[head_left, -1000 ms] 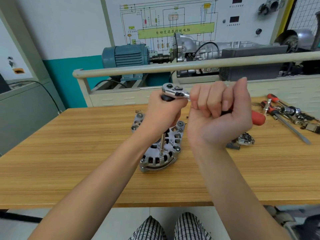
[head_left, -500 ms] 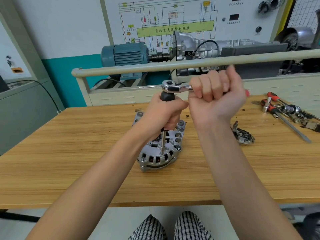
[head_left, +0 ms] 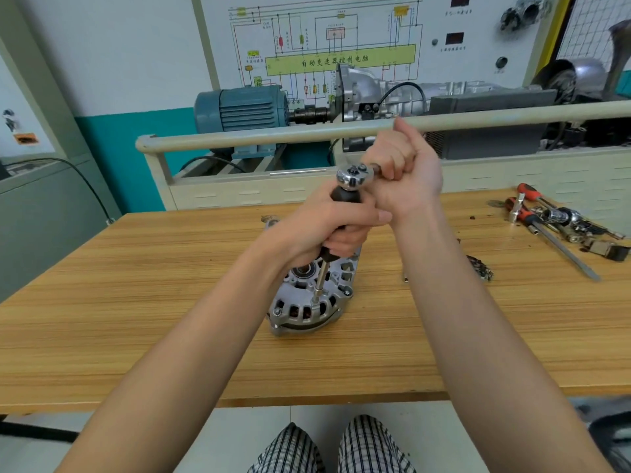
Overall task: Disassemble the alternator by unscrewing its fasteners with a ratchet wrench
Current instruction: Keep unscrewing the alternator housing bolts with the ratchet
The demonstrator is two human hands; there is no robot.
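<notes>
Right, head view only. alternator (head_left: pixel 309 295) sits on the wooden bench (head_left: pixel 136 302), roughly centre, housing face up. ratchet wrench (head_left: pixel 351 177) head is up top, with a black-handled extension (head_left: pixel 345 203) dropping down to a fastener (head_left: pixel 316 298) on the near rim of the housing.

left hand (head_left: pixel 321 230): fingers wrapped round the black grip of the extension, holding it near vertical. right hand (head_left: pixel 406 172): fist closed round the ratchet handle, which is hidden inside the fist.

Judgement: mid-swing on loosening that bolt. To do it well:
- keep the extension in line with the bolt axis; any lean and the bit can cam out
- press down with the left hand while the right sweeps
- short, even strokes, let the ratchet click back
- nothing clamps the alternator, so it may rotate on the bench; downward load helps

Another bolt head (head_left: pixel 348 291) shows just right of the shaft. Loose screwdrivers and sockets (head_left: pixel 553 216) lie far right, well apart.
</notes>
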